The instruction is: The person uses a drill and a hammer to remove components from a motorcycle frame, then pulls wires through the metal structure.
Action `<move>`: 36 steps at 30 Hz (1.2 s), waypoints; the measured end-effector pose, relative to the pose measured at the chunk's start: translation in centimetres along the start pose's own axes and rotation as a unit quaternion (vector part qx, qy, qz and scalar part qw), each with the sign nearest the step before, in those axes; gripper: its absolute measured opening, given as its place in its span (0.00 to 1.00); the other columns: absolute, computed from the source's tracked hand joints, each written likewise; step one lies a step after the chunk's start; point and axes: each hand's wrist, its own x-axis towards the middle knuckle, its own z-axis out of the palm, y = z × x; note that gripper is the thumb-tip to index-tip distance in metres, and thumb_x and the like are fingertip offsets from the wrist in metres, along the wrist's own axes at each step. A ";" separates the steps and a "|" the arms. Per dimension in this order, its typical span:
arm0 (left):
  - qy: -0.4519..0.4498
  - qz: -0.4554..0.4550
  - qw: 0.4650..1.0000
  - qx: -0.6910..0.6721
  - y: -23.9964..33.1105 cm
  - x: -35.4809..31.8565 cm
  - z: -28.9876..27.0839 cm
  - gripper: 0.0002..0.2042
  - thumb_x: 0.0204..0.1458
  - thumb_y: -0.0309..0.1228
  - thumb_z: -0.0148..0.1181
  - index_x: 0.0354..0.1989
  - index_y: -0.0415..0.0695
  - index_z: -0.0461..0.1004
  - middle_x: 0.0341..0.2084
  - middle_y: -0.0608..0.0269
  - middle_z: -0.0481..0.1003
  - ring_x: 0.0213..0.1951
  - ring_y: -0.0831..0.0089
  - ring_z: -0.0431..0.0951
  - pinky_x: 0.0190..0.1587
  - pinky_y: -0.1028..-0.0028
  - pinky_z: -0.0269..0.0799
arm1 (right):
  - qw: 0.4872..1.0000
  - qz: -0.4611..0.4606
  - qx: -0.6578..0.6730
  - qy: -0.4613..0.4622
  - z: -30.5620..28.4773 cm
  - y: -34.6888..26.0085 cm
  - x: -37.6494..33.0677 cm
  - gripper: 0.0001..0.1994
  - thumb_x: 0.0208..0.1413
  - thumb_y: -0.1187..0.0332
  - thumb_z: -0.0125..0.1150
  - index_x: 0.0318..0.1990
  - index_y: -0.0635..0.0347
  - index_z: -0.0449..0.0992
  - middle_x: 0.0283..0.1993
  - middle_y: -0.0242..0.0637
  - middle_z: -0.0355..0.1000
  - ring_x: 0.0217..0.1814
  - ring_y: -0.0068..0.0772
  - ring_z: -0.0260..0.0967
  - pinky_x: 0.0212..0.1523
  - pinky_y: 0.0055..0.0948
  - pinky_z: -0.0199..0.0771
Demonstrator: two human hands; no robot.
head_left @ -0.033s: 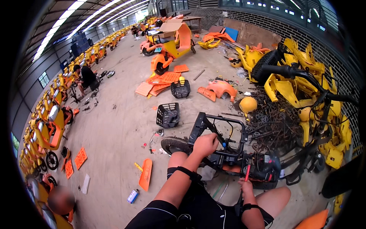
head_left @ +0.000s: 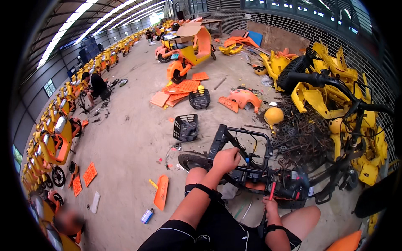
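Left hand (head_left: 225,160) on stripped black scooter frame (head_left: 251,167), orange panels gone.

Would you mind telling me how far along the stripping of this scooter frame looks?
Done: the black frame is bare of orange panels; loose panels lie on the floor. In hand: the left hand grips the frame while the right hand works a red-handled tool at it. Left: the rear wheel remains mounted.

Bright even daylight from roof skylight strips (head_left: 83,25), soft faint shadows, strong fisheye bending, dark vignetted corners
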 end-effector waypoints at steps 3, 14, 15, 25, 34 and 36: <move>-0.007 0.029 1.000 -0.001 0.2 0.0 -0.2 0.09 0.54 0.34 0.58 0.37 0.45 0.80 0.30 0.50 0.81 0.34 0.49 0.82 0.38 0.56 0.78 | 1.000 0.021 0.011 -0.003 0.0 0.6 -0.9 0.09 0.56 0.73 0.61 0.44 0.57 0.79 0.25 0.32 0.74 0.18 0.21 0.62 0.17 0.25 0.62; -0.039 0.009 0.999 0.009 1.2 0.1 -0.2 0.09 0.54 0.36 0.60 0.38 0.47 0.81 0.30 0.52 0.81 0.35 0.51 0.82 0.38 0.56 0.78 | 0.997 -0.019 0.069 0.029 0.8 2.5 1.3 0.07 0.57 0.69 0.62 0.42 0.55 0.78 0.25 0.33 0.74 0.18 0.25 0.64 0.17 0.28 0.64; -0.041 0.013 0.999 0.015 1.0 -0.1 -0.1 0.09 0.55 0.36 0.59 0.38 0.47 0.81 0.30 0.52 0.81 0.35 0.50 0.82 0.38 0.56 0.78 | 0.998 -0.014 0.052 0.035 0.7 2.6 1.3 0.06 0.57 0.69 0.62 0.42 0.55 0.78 0.25 0.33 0.74 0.18 0.25 0.64 0.18 0.28 0.64; -0.003 0.035 0.999 0.011 0.6 -0.5 -0.3 0.09 0.55 0.37 0.59 0.37 0.47 0.81 0.30 0.53 0.81 0.33 0.51 0.82 0.37 0.55 0.78 | 0.997 0.032 0.033 0.055 1.0 3.5 2.6 0.07 0.64 0.66 0.60 0.43 0.57 0.72 0.24 0.37 0.72 0.15 0.29 0.63 0.14 0.31 0.63; -0.079 0.014 0.997 -0.006 0.4 -0.3 -0.7 0.20 0.57 0.37 0.59 0.59 0.51 0.70 0.34 0.54 0.81 0.37 0.50 0.82 0.40 0.54 0.77 | 0.915 -0.294 -0.065 0.269 1.7 4.5 4.6 0.13 0.59 0.65 0.66 0.34 0.70 0.79 0.24 0.42 0.74 0.26 0.37 0.70 0.32 0.40 0.70; -0.110 -0.022 0.992 -0.054 1.3 -1.0 -2.6 0.30 0.57 0.39 0.61 0.69 0.53 0.62 0.38 0.53 0.81 0.40 0.51 0.82 0.41 0.55 0.77 | 0.912 -0.306 -0.034 0.271 3.7 1.1 1.1 0.13 0.59 0.66 0.65 0.34 0.72 0.78 0.23 0.43 0.73 0.27 0.37 0.70 0.33 0.40 0.70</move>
